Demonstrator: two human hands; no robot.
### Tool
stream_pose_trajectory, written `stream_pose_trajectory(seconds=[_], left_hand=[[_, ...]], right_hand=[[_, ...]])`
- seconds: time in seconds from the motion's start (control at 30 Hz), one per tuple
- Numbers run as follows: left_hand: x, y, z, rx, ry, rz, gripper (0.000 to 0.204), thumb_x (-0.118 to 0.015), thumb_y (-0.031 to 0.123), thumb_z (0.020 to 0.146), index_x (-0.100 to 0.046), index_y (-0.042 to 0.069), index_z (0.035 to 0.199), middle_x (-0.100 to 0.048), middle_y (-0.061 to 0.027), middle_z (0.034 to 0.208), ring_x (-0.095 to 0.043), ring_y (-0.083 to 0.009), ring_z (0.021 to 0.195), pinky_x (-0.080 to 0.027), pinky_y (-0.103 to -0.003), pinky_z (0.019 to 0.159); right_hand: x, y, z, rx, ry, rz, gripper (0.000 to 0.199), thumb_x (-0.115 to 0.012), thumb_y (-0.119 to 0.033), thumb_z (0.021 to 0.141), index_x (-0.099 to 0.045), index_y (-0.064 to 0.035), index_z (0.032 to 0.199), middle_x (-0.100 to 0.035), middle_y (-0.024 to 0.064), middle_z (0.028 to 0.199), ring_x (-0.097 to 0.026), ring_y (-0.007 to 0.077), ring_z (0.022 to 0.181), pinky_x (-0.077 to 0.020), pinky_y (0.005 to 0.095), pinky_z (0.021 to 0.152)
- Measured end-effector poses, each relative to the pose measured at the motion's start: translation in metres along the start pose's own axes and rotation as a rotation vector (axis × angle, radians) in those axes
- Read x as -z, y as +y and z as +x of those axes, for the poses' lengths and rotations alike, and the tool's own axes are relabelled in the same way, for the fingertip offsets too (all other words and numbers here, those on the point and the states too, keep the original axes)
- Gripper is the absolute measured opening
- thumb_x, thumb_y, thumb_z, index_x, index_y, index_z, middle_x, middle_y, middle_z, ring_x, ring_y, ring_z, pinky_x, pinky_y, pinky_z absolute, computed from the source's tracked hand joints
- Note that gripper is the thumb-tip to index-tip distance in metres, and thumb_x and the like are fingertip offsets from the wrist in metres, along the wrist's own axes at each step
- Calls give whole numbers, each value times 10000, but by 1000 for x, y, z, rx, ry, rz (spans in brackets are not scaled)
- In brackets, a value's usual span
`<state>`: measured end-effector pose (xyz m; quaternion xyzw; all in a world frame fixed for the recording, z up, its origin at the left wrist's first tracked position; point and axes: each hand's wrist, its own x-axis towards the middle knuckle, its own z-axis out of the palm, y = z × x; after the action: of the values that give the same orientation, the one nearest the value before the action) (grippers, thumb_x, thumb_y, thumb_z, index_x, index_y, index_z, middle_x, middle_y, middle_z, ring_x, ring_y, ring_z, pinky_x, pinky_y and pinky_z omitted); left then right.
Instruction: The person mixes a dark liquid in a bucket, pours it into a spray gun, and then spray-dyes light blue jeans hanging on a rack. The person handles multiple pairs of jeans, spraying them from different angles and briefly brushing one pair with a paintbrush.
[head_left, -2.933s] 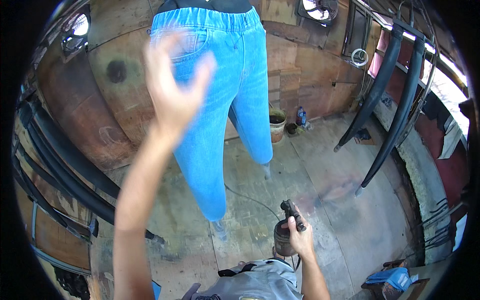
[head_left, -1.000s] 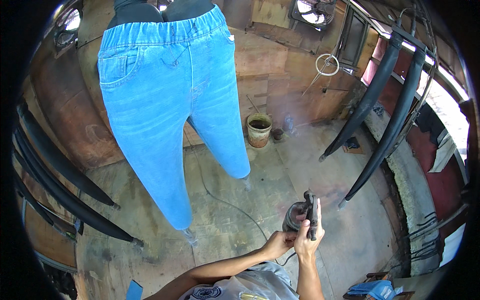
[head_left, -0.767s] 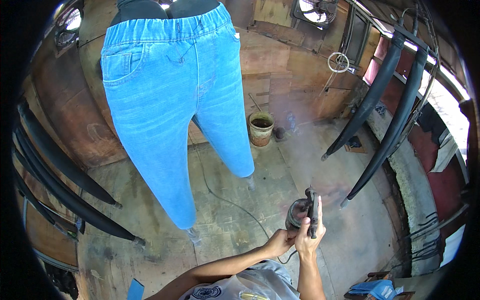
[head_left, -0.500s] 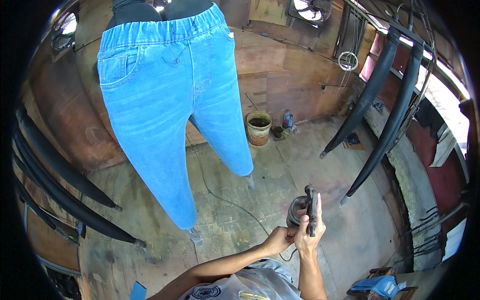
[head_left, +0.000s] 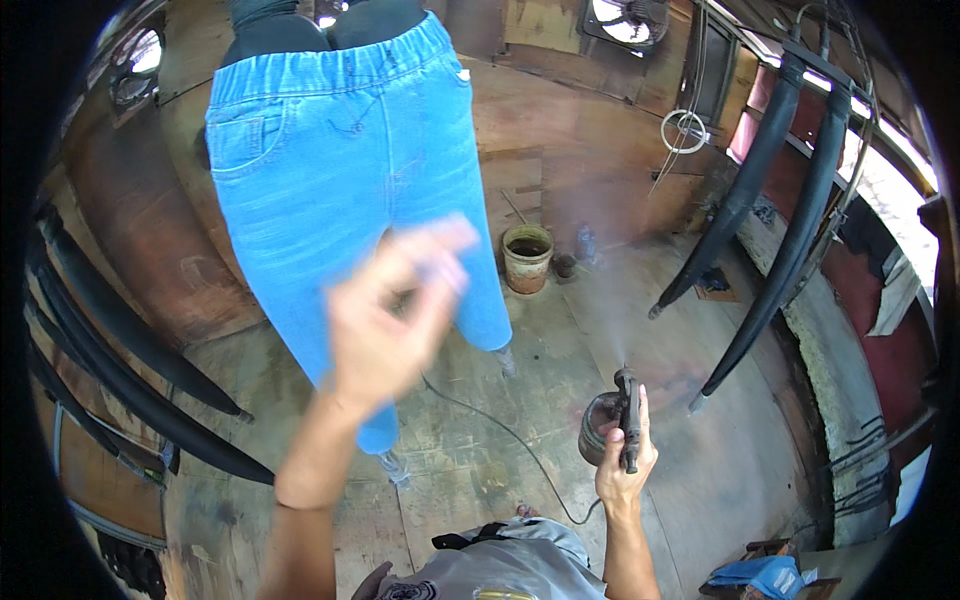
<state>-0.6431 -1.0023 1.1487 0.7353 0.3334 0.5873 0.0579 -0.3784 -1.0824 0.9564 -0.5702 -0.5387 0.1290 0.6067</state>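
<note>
A pair of bright blue jeans [head_left: 310, 210] with an elastic waistband is stretched over a black leg form [head_left: 375, 18]. My left hand [head_left: 385, 310] is raised in front of the thighs, its fingers bent but smeared by motion; whether it touches the cloth or holds anything I cannot tell. Lower right, my right hand [head_left: 628, 470] grips a dark spray gun [head_left: 628, 415] with a round cup at its left side. Fine mist rises from the nozzle, away from the jeans.
Black leg forms hang at the right [head_left: 790, 230] and left [head_left: 150, 350]. A bucket [head_left: 527, 270] stands by the wooden wall, beside a plastic bottle [head_left: 586, 243]. A thin hose [head_left: 500, 425] trails across the floor. Folded blue cloth [head_left: 755, 575] lies lower right.
My left hand has left the spray gun's side and swung up and left to the front of the jeans. Mist now comes from the gun, which my right hand still holds.
</note>
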Motion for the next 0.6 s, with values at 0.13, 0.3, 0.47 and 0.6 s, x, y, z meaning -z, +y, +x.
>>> stream_pose_trajectory(seconds=[0.13, 0.3, 0.47, 0.6], left_hand=[[76, -6, 115, -595, 620, 539, 245, -692, 35, 908, -701, -12, 1149, -707, -137, 1151, -669, -244, 1073, -503, -362, 972], [124, -32, 177, -184, 469, 916, 1153, -722, 722, 776, -393, -136, 1472, -509, -362, 1424, -543, -407, 1338, -385, -449, 1149], [153, -45, 194, 168, 200, 728, 1404, -738, 821, 648, -252, -155, 1532, -463, -423, 1426, -516, -456, 1352, -415, -478, 1127], [167, -52, 197, 111, 195, 716, 1369, -761, 785, 648, -282, -152, 1524, -478, -431, 1399, -544, -484, 1305, -430, -490, 1111]], right_hand=[[3, -4, 5, -168, -127, -9, 628, -625, -326, 1001, -442, -60, 1540, -728, 117, 831, -699, 183, 786, -546, 337, 787], [-3, 1, 9, -307, -332, -7, 594, -626, -344, 996, -497, -67, 1506, -728, 104, 796, -703, 182, 786, -543, 336, 794], [-23, -13, 18, -259, -476, 6, 563, -620, -311, 988, -519, -66, 1484, -738, 132, 834, -714, 203, 808, -542, 346, 813], [-33, -51, 43, -112, -468, 118, 583, -634, -294, 981, -494, -81, 1506, -746, 146, 884, -724, 196, 871, -544, 347, 862]])
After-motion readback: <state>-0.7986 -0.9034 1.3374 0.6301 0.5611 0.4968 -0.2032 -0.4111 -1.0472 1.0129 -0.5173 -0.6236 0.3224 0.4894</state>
